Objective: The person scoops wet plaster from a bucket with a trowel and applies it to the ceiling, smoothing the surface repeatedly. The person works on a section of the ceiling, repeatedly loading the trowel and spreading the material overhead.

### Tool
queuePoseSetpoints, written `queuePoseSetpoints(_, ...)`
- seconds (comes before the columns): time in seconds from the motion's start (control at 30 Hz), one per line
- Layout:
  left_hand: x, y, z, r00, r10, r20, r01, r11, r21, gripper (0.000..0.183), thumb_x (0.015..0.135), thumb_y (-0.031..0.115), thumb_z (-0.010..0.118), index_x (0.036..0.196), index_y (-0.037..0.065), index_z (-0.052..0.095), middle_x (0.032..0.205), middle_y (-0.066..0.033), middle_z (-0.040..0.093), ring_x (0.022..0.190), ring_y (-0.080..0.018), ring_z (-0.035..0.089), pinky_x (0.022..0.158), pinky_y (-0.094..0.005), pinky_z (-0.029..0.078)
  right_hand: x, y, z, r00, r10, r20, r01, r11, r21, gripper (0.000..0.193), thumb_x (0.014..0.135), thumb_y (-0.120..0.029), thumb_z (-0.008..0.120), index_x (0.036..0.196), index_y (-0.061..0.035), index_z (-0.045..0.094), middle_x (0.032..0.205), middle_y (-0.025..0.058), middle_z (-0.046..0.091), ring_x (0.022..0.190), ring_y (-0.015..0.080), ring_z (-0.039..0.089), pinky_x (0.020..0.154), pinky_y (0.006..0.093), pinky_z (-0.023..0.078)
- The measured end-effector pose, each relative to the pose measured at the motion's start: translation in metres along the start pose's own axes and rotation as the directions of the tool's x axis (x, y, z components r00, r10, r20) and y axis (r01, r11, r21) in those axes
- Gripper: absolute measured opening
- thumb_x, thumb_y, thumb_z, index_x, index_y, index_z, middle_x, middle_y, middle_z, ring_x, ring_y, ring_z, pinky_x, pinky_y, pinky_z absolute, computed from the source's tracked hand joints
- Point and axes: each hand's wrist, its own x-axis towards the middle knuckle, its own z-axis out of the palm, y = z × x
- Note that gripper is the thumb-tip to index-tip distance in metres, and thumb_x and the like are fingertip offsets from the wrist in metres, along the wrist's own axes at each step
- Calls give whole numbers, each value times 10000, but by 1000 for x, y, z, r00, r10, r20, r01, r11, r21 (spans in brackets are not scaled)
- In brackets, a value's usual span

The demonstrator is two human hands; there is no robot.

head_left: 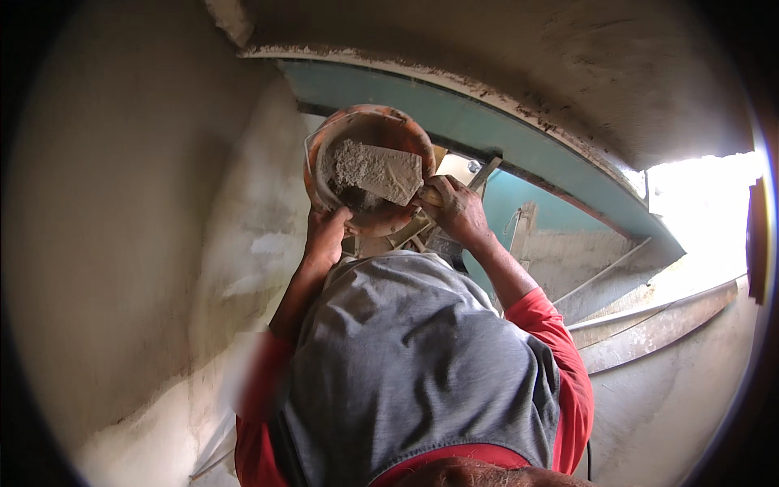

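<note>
In front of my chest is an orange bucket (420, 130), its inside caked with grey residue and a wire handle along its left rim. My left hand (326, 234) is closed on the bucket's near left edge, thumb over the rim. A trowel (399, 174) with a broad, mortar-coated blade lies across the bucket's opening, and my right hand (456, 209) grips its wooden handle. Crumbly grey mortar (349, 166) is heaped beside the blade's left end and partly covers it. The bucket's bottom is mostly hidden.
A bare plastered wall (146, 211) rises close on my left. A teal beam (503, 122) runs across beyond the bucket, under a rough plaster surface (552, 65). Planks (657, 329) lie at the right, below a bright opening (706, 211).
</note>
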Motion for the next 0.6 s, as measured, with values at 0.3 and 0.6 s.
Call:
queuePoseSetpoints(0.3, 47, -51, -66, 995, 69, 72, -83, 974, 211, 91, 893, 73, 587, 984, 83, 582, 857, 14, 578, 782, -114, 582, 684, -319, 489, 7, 29, -108, 819, -309, -484, 192, 942, -276, 585, 797, -231, 768, 1307, -18, 576, 1158, 180, 634, 1028, 389, 635, 885, 478, 541)
queuePoseSetpoints(0.6, 91, -80, -122, 998, 54, -35, -47, 985, 164, 152, 831, 84, 620, 953, 1, 581, 908, -123, 574, 735, -242, 673, 667, -378, 594, 32, 52, -314, 152, -502, -852, 88, 865, -494, 253, 967, -128, 579, 1182, 4, 599, 915, 161, 629, 751, 321, 635, 636, 419, 518)
